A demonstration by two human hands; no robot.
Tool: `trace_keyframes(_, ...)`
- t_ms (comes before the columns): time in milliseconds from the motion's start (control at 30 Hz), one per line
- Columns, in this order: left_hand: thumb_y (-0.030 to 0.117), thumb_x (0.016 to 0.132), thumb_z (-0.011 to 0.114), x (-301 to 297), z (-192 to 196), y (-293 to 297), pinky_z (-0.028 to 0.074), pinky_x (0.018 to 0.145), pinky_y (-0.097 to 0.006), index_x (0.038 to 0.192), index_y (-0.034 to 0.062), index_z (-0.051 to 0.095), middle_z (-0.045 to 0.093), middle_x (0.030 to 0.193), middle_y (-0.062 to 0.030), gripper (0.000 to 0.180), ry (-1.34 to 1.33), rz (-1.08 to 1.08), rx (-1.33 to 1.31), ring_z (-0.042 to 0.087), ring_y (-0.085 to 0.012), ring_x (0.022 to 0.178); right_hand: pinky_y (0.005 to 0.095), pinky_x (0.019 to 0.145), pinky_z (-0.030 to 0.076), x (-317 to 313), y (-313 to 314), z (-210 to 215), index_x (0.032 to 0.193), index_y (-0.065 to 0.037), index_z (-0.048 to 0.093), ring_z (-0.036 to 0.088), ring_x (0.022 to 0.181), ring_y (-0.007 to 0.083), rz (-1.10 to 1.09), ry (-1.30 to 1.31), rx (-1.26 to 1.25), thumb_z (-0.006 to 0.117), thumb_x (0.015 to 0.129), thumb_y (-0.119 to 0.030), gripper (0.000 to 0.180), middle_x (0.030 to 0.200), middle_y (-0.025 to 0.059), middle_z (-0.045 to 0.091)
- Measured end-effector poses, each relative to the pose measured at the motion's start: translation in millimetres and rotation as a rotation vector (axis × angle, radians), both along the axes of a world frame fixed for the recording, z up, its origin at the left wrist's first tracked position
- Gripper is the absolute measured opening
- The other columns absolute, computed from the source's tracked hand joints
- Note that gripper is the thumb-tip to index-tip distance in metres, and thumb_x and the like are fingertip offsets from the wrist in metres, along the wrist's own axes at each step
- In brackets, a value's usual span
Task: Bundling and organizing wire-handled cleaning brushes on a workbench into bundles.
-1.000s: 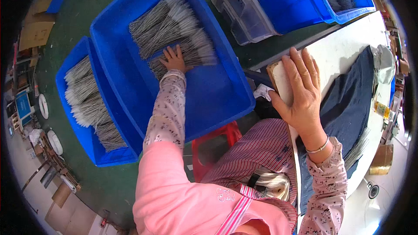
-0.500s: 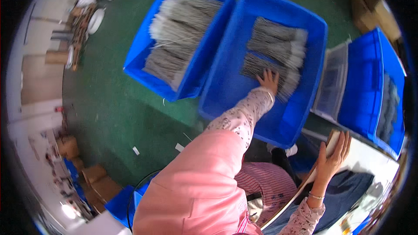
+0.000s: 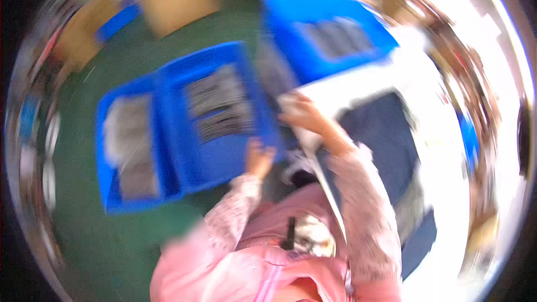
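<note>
Left hand [image 3: 259, 158] at blue bin [image 3: 212, 156] rim; right hand [image 3: 305, 114] on table edge [image 3: 358, 86].

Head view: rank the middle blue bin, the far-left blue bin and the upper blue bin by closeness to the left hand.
From the left hand:
1. Middle blue bin, right at the hand, on its left.
2. Far-left blue bin, farther left.
3. Upper blue bin, up and right; blur makes 2 and 3 close to call.

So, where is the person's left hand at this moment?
In the blurred head view, the left hand is near the picture's centre, at the near right corner of the middle blue bin; whether it holds anything cannot be told.
</note>
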State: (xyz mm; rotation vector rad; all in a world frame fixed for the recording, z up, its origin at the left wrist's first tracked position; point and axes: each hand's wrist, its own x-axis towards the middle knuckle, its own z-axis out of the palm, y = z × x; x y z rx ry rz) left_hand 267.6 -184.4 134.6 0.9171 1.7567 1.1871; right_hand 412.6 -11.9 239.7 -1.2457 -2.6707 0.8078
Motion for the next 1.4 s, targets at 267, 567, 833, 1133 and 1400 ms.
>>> trace_keyframes(267,0.012,0.087,0.058,41,148,1,0.044,0.082,-0.025,0.119,0.0014,0.047,0.055,0.110,-0.0088,0.035,-0.367,-0.206,0.282,0.054,-0.0156,0.095,0.0366,0.071,0.051,108,-216,83,0.087,-0.005,0.065,0.062,0.081,0.0292,-0.361,0.394,0.404,0.064,0.079,-0.026,0.023,0.088,0.0111,0.065)
trace_keyframes(567,0.018,0.089,0.054,226,241,-39,0.049,0.085,-0.039,0.118,0.0002,0.049,0.059,0.104,-0.0179,0.034,-0.798,-1.061,-0.244,0.060,-0.0258,0.093,0.0313,0.066,0.050,365,-399,63,0.085,-0.002,0.067,0.065,0.070,0.0200,-1.857,0.384,0.770,0.063,0.080,-0.018,0.017,0.073,0.0116,0.066)
trace_keyframes(833,0.026,0.074,0.068,402,196,-41,0.048,0.076,-0.033,0.106,-0.0006,0.049,0.058,0.094,-0.0153,0.045,-0.241,-1.498,-0.393,0.060,-0.0226,0.087,0.0458,0.079,0.048,447,-411,48,0.090,0.000,0.062,0.060,0.091,0.0401,-1.948,-0.055,0.318,0.057,0.076,-0.025,0.029,0.091,0.0243,0.063)
trace_keyframes(1133,0.058,0.070,0.063,474,193,-108,0.034,0.098,-0.049,0.137,-0.0003,0.017,0.032,0.132,-0.0269,0.100,0.953,-1.395,0.027,0.033,-0.0438,0.122,0.0465,0.075,0.050,454,-421,34,0.082,-0.001,0.064,0.062,0.087,0.0410,-2.028,-0.088,0.167,0.057,0.072,-0.019,0.022,0.090,0.0220,0.064)
trace_keyframes(1400,0.037,0.063,0.076,494,186,-113,0.039,0.096,-0.046,0.139,0.0051,0.018,0.031,0.133,-0.0259,0.101,1.035,-1.209,0.203,0.036,-0.0396,0.121,0.0451,0.060,0.048,459,-420,36,0.073,-0.005,0.062,0.061,0.071,0.0367,-1.886,-0.022,0.575,0.060,0.079,-0.035,0.031,0.073,0.0170,0.063)
